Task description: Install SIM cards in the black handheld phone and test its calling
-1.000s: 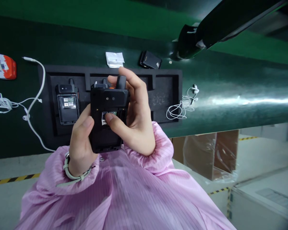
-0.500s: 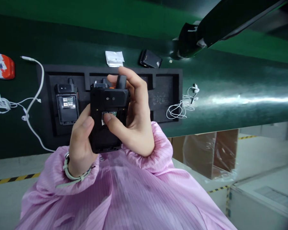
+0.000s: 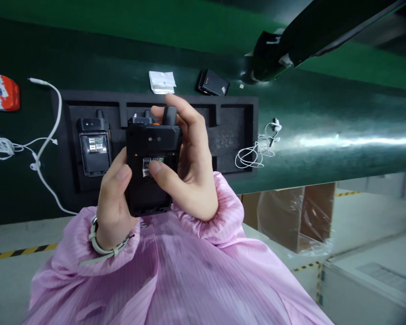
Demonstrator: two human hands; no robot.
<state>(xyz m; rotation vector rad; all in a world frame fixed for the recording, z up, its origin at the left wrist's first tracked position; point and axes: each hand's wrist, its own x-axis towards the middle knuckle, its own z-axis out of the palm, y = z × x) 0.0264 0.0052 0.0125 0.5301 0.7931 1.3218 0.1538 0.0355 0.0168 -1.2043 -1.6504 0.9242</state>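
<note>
A black two-way radio [image 3: 152, 194] with a stubby antenna is held upright, its back towards me and its battery bay uncovered. My left hand [image 3: 115, 194] grips its left side, thumb along the edge, other fingers hidden behind. My right hand [image 3: 192, 171] wraps the right side, with the thumb tip on the card slots [image 3: 146, 167] in the bay and the fingers curled near the antenna. Behind it, a second radio [image 3: 142, 118] shows only its top in the tray. Another radio [image 3: 94, 153] with its bay uncovered lies to the left.
The black foam tray [image 3: 255, 113] sits on a green bench. White earphones [image 3: 257, 151] lie over its right edge; a white cable [image 3: 59, 108] curves at left near an orange-and-white object [image 3: 10, 95]. A white packet [image 3: 162, 81] and black battery packs [image 3: 213, 83] lie behind. A cardboard box [image 3: 287, 216] stands below right.
My right thumb has slid slightly right and down over the card slots, uncovering more of them. Both hands still hold the radio in nearly the same place.
</note>
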